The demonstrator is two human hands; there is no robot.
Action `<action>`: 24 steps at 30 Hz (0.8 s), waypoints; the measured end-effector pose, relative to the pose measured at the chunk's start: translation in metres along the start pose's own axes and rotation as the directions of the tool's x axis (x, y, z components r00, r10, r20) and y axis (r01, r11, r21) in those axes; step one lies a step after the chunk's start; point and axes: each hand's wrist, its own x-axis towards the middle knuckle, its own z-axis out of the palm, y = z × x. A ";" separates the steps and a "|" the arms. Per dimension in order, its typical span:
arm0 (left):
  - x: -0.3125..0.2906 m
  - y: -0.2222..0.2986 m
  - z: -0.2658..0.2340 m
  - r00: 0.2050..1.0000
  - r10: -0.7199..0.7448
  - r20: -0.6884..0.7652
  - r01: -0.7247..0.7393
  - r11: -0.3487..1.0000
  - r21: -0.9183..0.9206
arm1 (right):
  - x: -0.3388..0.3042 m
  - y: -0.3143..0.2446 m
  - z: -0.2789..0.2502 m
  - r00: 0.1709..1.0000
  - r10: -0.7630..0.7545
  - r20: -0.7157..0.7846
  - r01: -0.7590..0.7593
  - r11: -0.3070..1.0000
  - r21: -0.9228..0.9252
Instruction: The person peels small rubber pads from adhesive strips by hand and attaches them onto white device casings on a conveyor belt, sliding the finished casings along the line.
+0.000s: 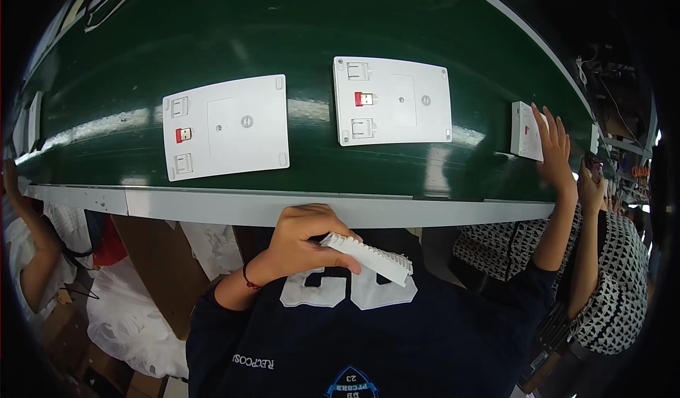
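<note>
My left hand (312, 239) is closed round a white plastic strip (372, 258) with a row of teeth along its edges, held in front of my shirt below the bench edge. At the far right, my right hand (556, 146) has its fingers stretched out against a white flat device (523, 132) with a small red part on it. Two white plastic devices (237, 118) (397, 115) lie apart on the bench, undersides up. Each carries a red USB receiver (183, 134) (363, 99) between two small square recesses. My thumb on the right is hard to make out.
The green bench (297, 23) has a grey metal front edge (269, 207). At the right, a person in a patterned garment (613, 285) works beside me; another person's arm (35, 249) shows at the left. White plastic bags (138, 320) and cardboard (159, 267) stand below.
</note>
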 end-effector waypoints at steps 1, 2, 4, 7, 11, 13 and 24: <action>0.001 0.000 0.002 1.000 -0.004 0.002 0.004 1.000 0.005 | 0.000 -0.015 -0.018 0.997 -0.064 -0.035 0.069 0.987 0.146; 0.001 0.000 0.004 1.000 -0.008 0.004 0.008 1.000 0.010 | 0.001 -0.033 -0.033 0.989 -0.121 -0.079 0.139 0.948 0.287; 0.000 0.000 0.005 1.000 -0.017 0.019 0.016 1.000 0.026 | 0.005 -0.076 -0.046 0.978 -0.161 -0.133 0.203 0.879 0.431; 0.003 0.001 0.011 0.999 -0.041 -0.013 0.041 0.999 0.004 | 0.026 -0.146 -0.062 0.795 -0.503 -0.338 0.605 0.687 0.402; 0.000 0.002 0.014 0.996 -0.078 -0.050 0.077 0.997 -0.016 | 0.038 -0.160 -0.055 0.746 -0.531 -0.402 0.663 0.649 0.373; -0.001 0.001 0.013 0.993 -0.103 -0.056 0.100 0.994 -0.048 | 0.041 -0.157 -0.048 0.746 -0.526 -0.409 0.666 0.610 0.429; 0.013 0.011 0.029 0.991 -0.072 -0.116 0.085 0.990 0.110 | -0.035 -0.099 -0.043 0.891 -0.273 -0.362 0.451 0.609 0.652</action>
